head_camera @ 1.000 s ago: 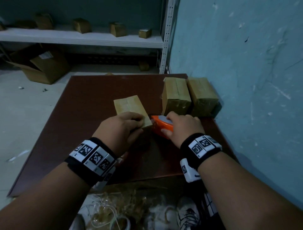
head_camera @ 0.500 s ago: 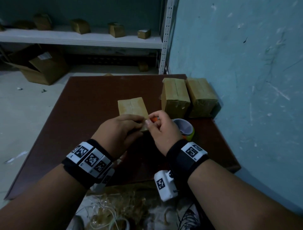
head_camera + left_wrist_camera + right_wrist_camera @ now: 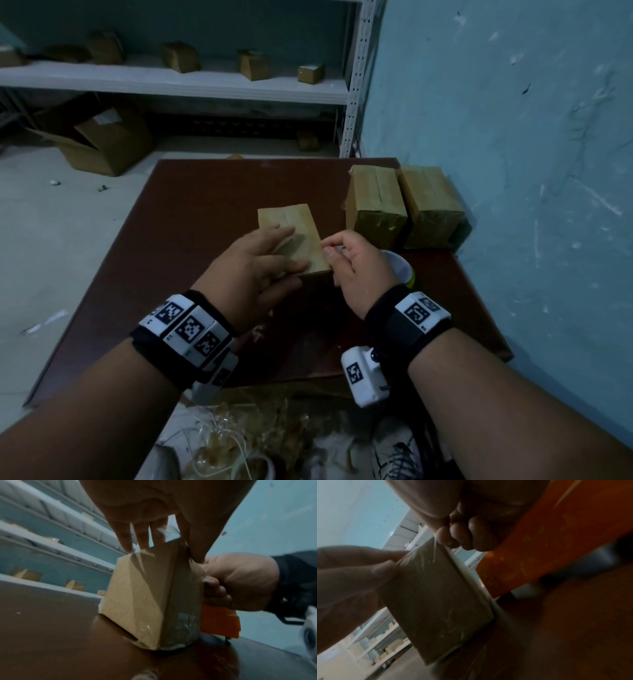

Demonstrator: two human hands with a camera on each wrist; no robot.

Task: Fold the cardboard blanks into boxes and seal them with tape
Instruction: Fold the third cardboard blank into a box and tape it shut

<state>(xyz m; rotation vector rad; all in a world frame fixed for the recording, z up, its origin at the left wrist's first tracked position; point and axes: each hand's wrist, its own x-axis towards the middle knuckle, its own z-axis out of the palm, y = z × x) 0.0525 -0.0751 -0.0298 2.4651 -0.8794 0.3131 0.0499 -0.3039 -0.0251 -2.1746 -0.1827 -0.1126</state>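
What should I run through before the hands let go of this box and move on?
1. Box standing on the table: ok, its base meets the wood in the left wrist view.
2. Left hand steadying it: ok, straight fingers lie across the top.
3. Right hand at the box's right edge: ok, fingers curled, seemingly pinching tape there; the grip itself is blurred.
4. Tape smoothed flat: not ok, wrinkles show near the bottom corner.
5. Tape dispenser within reach: ok, the orange body sits just behind the box.
6. Space beside the two finished boxes: ok, bare table lies in front of them.
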